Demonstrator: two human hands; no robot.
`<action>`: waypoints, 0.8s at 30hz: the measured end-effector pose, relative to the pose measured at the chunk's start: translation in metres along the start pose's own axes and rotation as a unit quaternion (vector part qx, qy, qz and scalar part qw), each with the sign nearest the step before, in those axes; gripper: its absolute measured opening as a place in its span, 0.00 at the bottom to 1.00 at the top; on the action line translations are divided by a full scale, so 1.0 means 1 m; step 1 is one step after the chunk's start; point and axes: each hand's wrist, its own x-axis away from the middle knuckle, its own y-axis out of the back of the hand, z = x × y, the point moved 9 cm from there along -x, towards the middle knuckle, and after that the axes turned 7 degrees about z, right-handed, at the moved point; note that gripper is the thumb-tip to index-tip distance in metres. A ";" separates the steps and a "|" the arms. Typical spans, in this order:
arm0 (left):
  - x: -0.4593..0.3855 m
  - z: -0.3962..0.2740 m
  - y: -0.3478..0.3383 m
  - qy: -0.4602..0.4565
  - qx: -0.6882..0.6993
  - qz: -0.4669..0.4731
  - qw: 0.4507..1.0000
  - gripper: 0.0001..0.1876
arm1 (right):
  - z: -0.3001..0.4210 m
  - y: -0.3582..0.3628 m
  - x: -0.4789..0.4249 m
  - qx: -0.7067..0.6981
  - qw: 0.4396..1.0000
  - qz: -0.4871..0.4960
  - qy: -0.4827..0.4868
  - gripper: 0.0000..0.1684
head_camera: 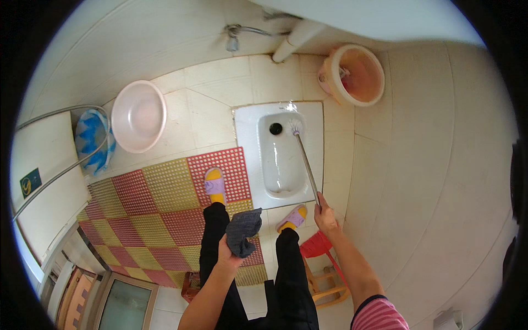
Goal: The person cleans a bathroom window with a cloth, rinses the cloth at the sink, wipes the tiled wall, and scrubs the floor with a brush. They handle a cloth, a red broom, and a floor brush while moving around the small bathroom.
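My right hand grips the metal handle of a toilet brush. Its white bristled head is at the upper right of the basin of a white ceramic squat toilet, beside the dark drain hole. In my left hand is a bunched dark grey cloth, held over the mat in front of my legs. The fingers of that hand are partly hidden by the cloth.
A pink basin and a blue-and-white one stand at the left wall. A plastic bucket is at the far right corner. Chequered mats cover the left floor. A wooden stool with a red item stands beside my right leg.
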 end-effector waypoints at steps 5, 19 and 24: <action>-0.023 0.047 0.028 0.020 -0.022 0.008 1.000 0.14 | -0.129 -0.030 0.072 0.034 0.995 0.003 -0.091 0.31; -0.061 0.130 0.042 0.057 -0.143 0.061 0.986 0.15 | -0.158 0.009 -0.024 0.036 0.998 -0.038 -0.047 0.32; -0.041 0.133 0.028 0.037 -0.140 0.015 0.989 0.13 | -0.286 -0.086 0.174 0.016 0.995 0.051 -0.081 0.33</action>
